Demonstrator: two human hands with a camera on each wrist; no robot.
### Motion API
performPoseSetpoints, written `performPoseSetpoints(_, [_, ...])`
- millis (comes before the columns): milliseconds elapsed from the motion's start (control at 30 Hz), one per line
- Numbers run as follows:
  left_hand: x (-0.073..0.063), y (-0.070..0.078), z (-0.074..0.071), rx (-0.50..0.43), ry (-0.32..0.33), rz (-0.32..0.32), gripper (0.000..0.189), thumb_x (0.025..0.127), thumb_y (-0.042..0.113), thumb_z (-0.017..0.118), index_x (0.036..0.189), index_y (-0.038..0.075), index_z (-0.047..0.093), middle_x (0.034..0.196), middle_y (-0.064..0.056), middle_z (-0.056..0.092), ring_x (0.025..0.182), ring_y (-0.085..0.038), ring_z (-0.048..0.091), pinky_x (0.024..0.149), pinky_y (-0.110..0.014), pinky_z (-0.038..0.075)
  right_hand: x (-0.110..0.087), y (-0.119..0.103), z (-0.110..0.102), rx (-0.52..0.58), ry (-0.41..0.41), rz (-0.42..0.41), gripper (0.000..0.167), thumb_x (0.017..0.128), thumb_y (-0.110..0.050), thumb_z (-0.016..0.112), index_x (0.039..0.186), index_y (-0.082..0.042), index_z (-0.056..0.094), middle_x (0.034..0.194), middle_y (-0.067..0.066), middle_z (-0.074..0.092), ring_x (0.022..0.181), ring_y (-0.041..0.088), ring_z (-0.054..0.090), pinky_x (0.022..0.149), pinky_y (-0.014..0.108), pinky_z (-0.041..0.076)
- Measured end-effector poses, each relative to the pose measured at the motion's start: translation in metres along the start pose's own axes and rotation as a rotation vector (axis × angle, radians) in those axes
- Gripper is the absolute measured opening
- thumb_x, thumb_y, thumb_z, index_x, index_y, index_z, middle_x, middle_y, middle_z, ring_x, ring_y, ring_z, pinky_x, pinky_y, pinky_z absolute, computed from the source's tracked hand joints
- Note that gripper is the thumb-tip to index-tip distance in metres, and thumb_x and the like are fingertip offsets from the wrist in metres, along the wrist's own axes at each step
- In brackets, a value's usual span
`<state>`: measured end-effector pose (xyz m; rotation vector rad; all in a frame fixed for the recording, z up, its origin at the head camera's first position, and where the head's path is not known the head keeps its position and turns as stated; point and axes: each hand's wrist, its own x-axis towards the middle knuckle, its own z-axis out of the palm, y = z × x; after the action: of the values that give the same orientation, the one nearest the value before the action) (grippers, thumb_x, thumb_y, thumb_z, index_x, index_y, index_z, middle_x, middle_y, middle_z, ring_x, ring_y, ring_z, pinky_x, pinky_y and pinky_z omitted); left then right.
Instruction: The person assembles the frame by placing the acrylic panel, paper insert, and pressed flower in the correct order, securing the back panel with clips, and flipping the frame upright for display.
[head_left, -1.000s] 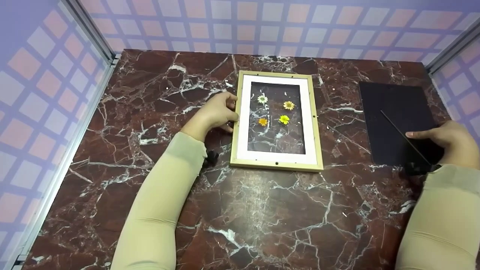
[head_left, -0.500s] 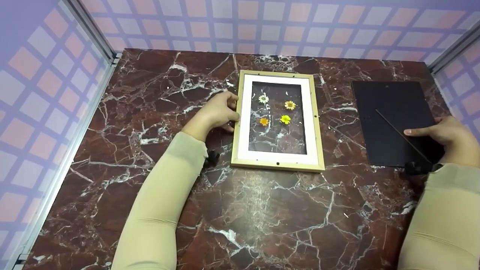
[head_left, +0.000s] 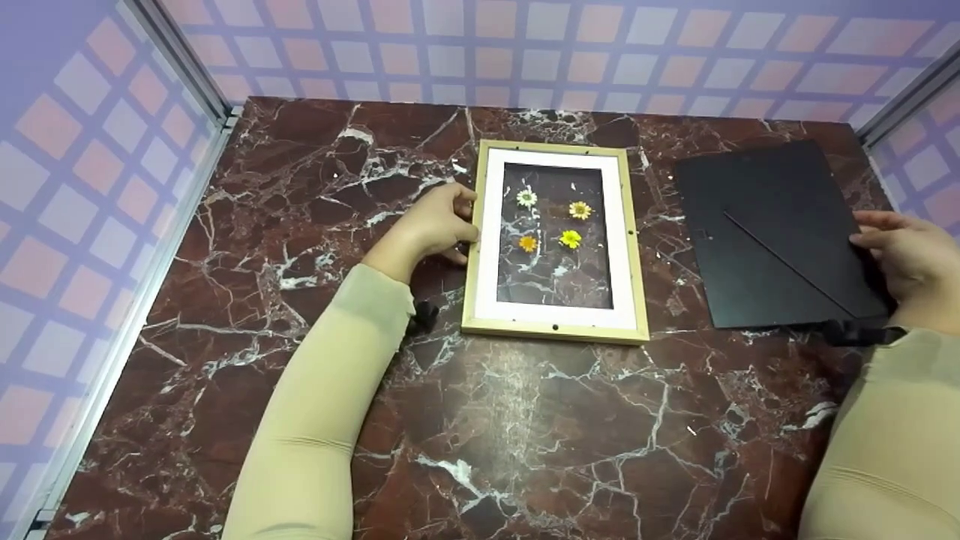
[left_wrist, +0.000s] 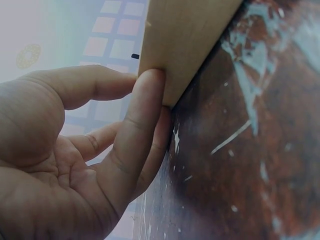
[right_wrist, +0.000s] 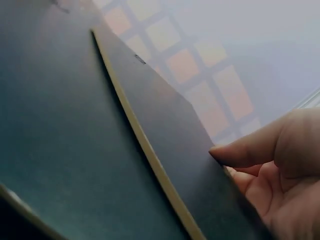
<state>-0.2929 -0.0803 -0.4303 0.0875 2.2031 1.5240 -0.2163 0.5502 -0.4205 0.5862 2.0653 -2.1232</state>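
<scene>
In mid-picture, a rectangular pale-gold wooden frame (head_left: 634, 259), four small daisy-like flowers (head_left: 570, 239) within its white border (head_left: 556, 315), is touched along its left side by the relaxed left hand (head_left: 437, 223). At right, well apart, a rectangular black board (head_left: 780, 232) is pinched at its right edge by the right hand (head_left: 916, 251).

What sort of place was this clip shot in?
Probably a small indoor work booth, though I can't see beyond it. Checked wall panels stand along the back and both sides of a marbled tabletop, with metal posts at the corners between them.
</scene>
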Motion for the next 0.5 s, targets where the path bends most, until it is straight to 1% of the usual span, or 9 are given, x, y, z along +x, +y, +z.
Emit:
performPoseSetpoints(33, [0.0,0.0,0.0,-0.001,0.0,-0.001,0.075,0.092,-0.013,0.067,0.163,-0.001,0.047,0.137,-0.016,0.056,0.085,-0.024,0.069,0.057,-0.031,0.073,-0.001,0.0,0.001,0.019,0.001,-0.024,0.038,0.112,0.004,0.058,0.107,-0.029,0.076,0.102,-0.016,0.07,0.087,0.0,0.065,0.068,0.014,0.062])
performPoseSetpoints(100, [0.0,0.0,0.0,0.001,0.0,-0.006,0.076,0.092,-0.013,0.068,0.163,-0.001,0.047,0.138,-0.017,0.055,0.085,-0.024,0.068,0.057,-0.032,0.074,0.0,0.0,0.003,0.069,-0.012,-0.046,0.034,0.111,0.004,0.063,0.113,-0.027,0.077,0.107,-0.014,0.068,0.091,0.001,0.066,0.07,0.015,0.063])
performPoseSetpoints(200, [0.0,0.001,0.0,0.006,0.004,-0.01,0.076,0.092,-0.013,0.068,0.164,0.0,0.047,0.139,-0.017,0.055,0.085,-0.024,0.068,0.058,-0.033,0.074,0.001,-0.002,0.005,0.152,-0.072,-0.054,0.031,0.111,0.003,0.064,0.12,-0.023,0.077,0.11,-0.008,0.069,0.091,0.007,0.067,0.069,0.02,0.064])
performPoseSetpoints(267, [-0.001,0.001,0.0,0.006,0.005,-0.014,0.077,0.092,-0.013,0.069,0.164,0.001,0.047,0.139,-0.017,0.054,0.086,-0.025,0.068,0.059,-0.033,0.074,0.002,-0.003,0.004,0.243,-0.139,-0.025,0.032,0.112,0.005,0.06,0.123,-0.019,0.077,0.106,-0.002,0.072,0.085,0.016,0.072,0.065,0.028,0.068])
performPoseSetpoints(333, [-0.001,0.002,0.0,0.005,0.005,-0.019,0.076,0.092,-0.013,0.069,0.164,0.001,0.047,0.139,-0.016,0.053,0.087,-0.025,0.068,0.06,-0.034,0.075,0.003,-0.006,0.003,0.343,-0.219,0.004,0.034,0.114,0.007,0.053,0.125,-0.015,0.077,0.107,0.003,0.074,0.085,0.02,0.073,0.065,0.031,0.069])
performPoseSetpoints(400, [-0.001,0.002,0.0,0.006,0.005,-0.022,0.076,0.092,-0.013,0.069,0.164,0.001,0.047,0.139,-0.016,0.053,0.087,-0.025,0.069,0.06,-0.034,0.075,0.004,-0.008,0.003,0.444,-0.297,0.039,0.036,0.115,0.008,0.047,0.127,-0.011,0.076,0.11,0.008,0.077,0.088,0.024,0.075,0.067,0.034,0.071])
performPoseSetpoints(500, [-0.001,0.002,-0.001,0.008,0.004,-0.024,0.075,0.093,-0.012,0.069,0.163,0.002,0.048,0.139,-0.016,0.053,0.088,-0.025,0.069,0.061,-0.034,0.075,0.005,-0.01,0.005,0.585,-0.41,0.084,0.04,0.118,0.007,0.037,0.135,-0.006,0.071,0.115,0.018,0.08,0.095,0.032,0.079,0.072,0.043,0.075])
